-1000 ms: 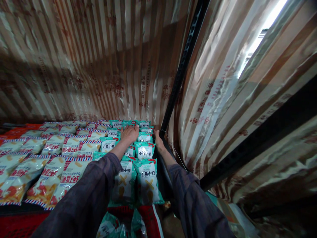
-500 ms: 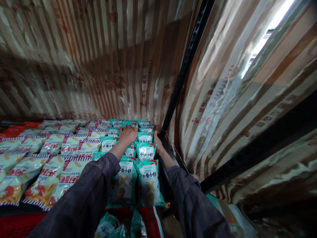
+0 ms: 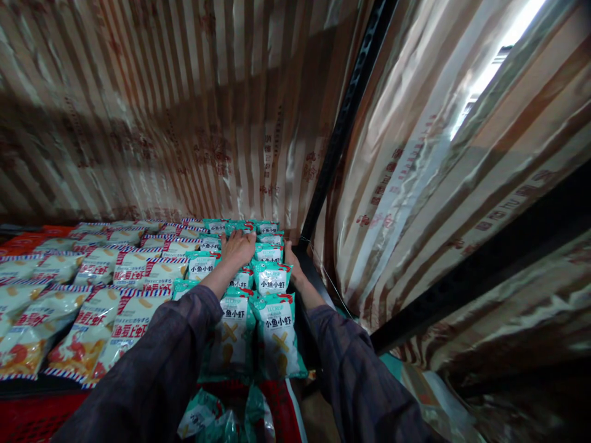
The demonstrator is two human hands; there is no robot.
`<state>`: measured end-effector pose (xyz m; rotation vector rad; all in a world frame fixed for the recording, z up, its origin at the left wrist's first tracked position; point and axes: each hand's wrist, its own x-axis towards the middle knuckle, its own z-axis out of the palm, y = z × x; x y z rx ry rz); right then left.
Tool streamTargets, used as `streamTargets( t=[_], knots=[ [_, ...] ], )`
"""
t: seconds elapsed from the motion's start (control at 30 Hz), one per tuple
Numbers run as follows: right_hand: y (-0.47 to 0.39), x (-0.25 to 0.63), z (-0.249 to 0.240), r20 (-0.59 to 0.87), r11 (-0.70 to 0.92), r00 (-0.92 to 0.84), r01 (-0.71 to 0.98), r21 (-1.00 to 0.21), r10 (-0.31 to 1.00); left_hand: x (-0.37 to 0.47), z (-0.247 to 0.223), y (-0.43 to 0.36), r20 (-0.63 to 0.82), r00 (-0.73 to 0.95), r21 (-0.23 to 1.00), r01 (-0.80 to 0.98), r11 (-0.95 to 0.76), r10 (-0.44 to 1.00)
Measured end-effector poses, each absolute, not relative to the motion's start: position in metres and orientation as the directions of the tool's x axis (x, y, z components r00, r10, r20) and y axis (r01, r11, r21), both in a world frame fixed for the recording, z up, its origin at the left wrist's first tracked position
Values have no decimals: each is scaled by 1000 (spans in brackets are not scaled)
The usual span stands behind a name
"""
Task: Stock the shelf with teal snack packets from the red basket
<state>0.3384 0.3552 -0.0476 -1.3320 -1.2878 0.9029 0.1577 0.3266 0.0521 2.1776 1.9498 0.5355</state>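
Teal-and-white snack bags [image 3: 278, 329] stand in rows on a dark shelf. My left hand [image 3: 237, 248] lies over the tops of the teal bags near the back, fingers spread and pointing away. My right hand [image 3: 293, 263] is upright along the right side of the teal rows, its palm toward the bags and its fingers stretched out. The bags partly hide its fingers. White bags with red lettering [image 3: 132, 320] fill the shelf to the left of the teal ones.
Orange bags [image 3: 32, 239] are at the far left. Below the shelf is a red crate [image 3: 289, 409] with loose teal bags [image 3: 202, 418]. Black metal posts [image 3: 339, 132] and striped plastic sheeting [image 3: 240, 92] border the back and right.
The view has shifted slightly. Both hands remain at the same teal bags, with hardly any visible movement.
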Motion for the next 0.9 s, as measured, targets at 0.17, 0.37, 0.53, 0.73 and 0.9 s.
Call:
streamTargets(
  t=[0.17, 0.37, 0.53, 0.73, 0.9],
  knots=[
    [340, 342, -35, 108, 89, 219, 95, -992, 970, 156, 61, 315, 149, 62, 408, 905, -118, 987],
    [314, 345, -23, 141, 125, 255, 77, -989, 957, 157, 68, 292, 212, 47, 442, 886, -139, 976],
    [280, 343, -12, 188, 174, 264, 76, -982, 946, 160, 72, 243, 305, 76, 494, 840, -226, 949],
    [183, 327, 5, 407, 347, 373, 219, -912, 834, 151, 63, 145, 451, 128, 587, 703, -402, 883],
    [74, 279, 1, 508, 415, 230, 354, -838, 830, 150, 32, 77, 355, 120, 683, 644, -345, 927]
  ],
)
